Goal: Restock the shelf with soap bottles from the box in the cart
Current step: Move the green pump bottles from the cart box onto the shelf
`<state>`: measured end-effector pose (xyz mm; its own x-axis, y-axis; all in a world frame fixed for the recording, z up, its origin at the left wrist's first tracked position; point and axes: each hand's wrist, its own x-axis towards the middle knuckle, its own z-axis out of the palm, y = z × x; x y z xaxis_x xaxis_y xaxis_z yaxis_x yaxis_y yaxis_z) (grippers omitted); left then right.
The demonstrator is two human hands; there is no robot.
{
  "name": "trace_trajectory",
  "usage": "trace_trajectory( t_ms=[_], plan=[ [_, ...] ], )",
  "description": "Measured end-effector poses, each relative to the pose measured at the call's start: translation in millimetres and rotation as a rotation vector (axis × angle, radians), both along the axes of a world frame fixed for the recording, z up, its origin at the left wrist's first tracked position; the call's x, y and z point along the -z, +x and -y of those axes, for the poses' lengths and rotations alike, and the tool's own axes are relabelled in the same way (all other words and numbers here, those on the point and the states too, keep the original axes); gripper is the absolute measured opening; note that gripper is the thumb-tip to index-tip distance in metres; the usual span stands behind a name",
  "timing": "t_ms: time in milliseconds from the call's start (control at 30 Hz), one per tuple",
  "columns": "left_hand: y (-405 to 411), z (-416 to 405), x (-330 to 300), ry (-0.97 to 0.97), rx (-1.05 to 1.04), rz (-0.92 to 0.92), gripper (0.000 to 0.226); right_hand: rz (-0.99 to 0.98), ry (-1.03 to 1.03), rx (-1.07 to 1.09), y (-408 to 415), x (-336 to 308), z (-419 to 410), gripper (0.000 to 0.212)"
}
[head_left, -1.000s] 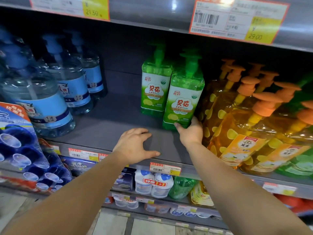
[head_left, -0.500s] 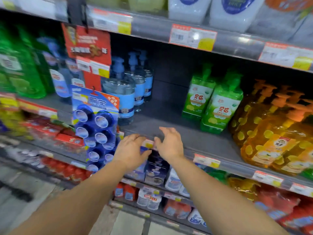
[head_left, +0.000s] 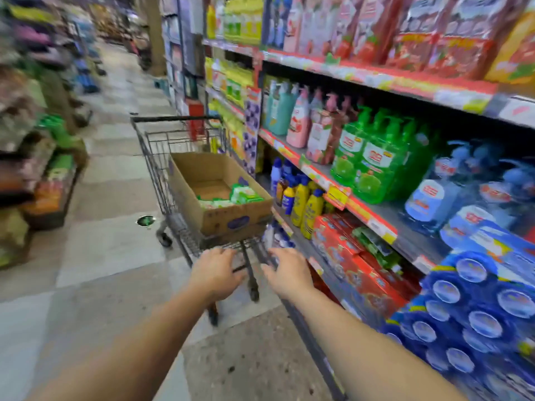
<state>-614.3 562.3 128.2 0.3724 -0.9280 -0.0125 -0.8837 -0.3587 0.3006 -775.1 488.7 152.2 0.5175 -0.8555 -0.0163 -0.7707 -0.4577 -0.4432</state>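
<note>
Since the earlier frames, both hands have been drawn back from the shelf (head_left: 385,211) and the view has been turned down the aisle toward the cart (head_left: 162,146). The left hand (head_left: 215,273) and right hand (head_left: 289,272) are held apart in front of the cart, fingers spread and relaxed, nothing gripped. A few green soap bottles (head_left: 243,195) are seen lying flat in the near end of the cardboard box (head_left: 220,186), which sits in the wire basket; the rest of the box floor is bare.

Trouble is judged most likely at the pick-up: the bottles are smooth, glossy plastic with tall pump heads, so one could be let slip if grasped by the pump, or be snagged on the box wall. The cart, on castors over polished floor tiles, could be pushed away by a careless reach. The box walls are matte, corrugated and stiff; the basket is thin metal grid.
</note>
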Motion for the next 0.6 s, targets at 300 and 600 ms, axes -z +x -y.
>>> trace_trajectory(
  t_ms=[300, 600],
  plan=[
    [115.1, 21.8, 14.8, 0.033, -0.177, -0.022, 0.063, -0.038, 0.065, -0.09, 140.1, 31.4, 53.0, 0.05],
    [211.2, 173.9, 22.2, 0.073, -0.191, -0.06, 0.066, -0.029, 0.154, 0.025, 216.0, 58.2, 233.2, 0.051]
  ],
)
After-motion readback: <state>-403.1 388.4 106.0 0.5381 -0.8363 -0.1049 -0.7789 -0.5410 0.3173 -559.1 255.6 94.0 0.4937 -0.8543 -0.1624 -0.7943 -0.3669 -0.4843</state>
